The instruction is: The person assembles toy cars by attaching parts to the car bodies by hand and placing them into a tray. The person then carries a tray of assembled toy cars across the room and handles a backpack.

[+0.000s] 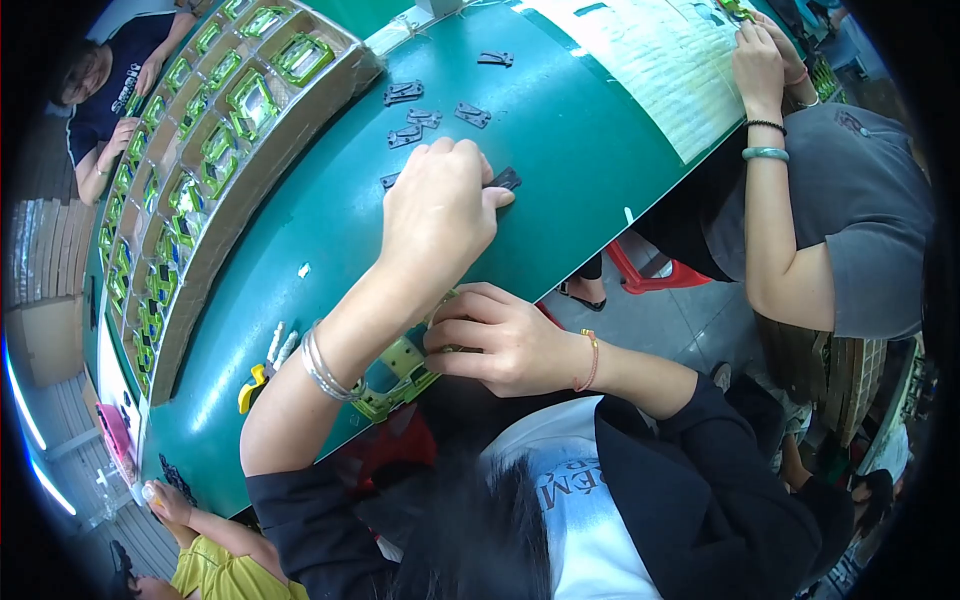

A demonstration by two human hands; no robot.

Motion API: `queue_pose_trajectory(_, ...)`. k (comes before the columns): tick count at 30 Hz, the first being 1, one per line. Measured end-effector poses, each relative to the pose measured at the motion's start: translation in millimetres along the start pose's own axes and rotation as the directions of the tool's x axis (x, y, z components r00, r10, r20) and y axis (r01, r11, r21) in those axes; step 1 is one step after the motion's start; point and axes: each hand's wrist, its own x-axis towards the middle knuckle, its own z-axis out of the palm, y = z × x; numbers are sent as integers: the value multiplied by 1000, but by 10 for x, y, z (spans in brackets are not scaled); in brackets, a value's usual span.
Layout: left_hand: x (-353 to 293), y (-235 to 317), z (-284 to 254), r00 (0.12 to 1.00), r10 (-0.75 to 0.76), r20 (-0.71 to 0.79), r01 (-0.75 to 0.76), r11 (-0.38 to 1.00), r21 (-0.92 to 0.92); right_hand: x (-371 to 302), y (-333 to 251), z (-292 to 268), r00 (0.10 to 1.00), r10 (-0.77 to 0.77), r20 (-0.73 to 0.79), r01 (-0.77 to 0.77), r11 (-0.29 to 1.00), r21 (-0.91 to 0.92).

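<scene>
Both hands are curled: the left hand [440, 205] pinches a dark flat part [503, 180], the right hand [495, 340] grips a green frame [400, 375].

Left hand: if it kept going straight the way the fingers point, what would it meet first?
The left hand already covers a small dark flat part on the green table. Straight on, it would probably reach the loose cluster of dark parts first, then the tray of green frames; depth is unclear.
</scene>
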Motion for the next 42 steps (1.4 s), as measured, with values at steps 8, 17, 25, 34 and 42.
queue_pose_trajectory(8, -818, -24, -547, 990, 69, -122, -95, 971, -220, 6, 26, -27, 998, -59, -17, 60, 993, 99)
queue_pose_trajectory(17, -1965, -138, -472, 966, 120, -230, -81, 982, 171, -60, 40, 99, 987, -158, -10, 158, 983, 93)
queue_pose_trajectory(25, -2100, -294, -393, 988, 97, -123, -102, 994, -30, -85, 19, 180, 978, -209, -19, 209, 977, 39)
queue_pose_trajectory(34, -2155, -375, -250, 946, 193, -261, -183, 981, 60, -102, 9, 212, 976, -217, -33, 218, 976, 25)
queue_pose_trajectory(42, -2255, -435, -260, 936, 209, -282, -213, 977, 16, -87, -10, 259, 972, -234, -32, 235, 972, 28)
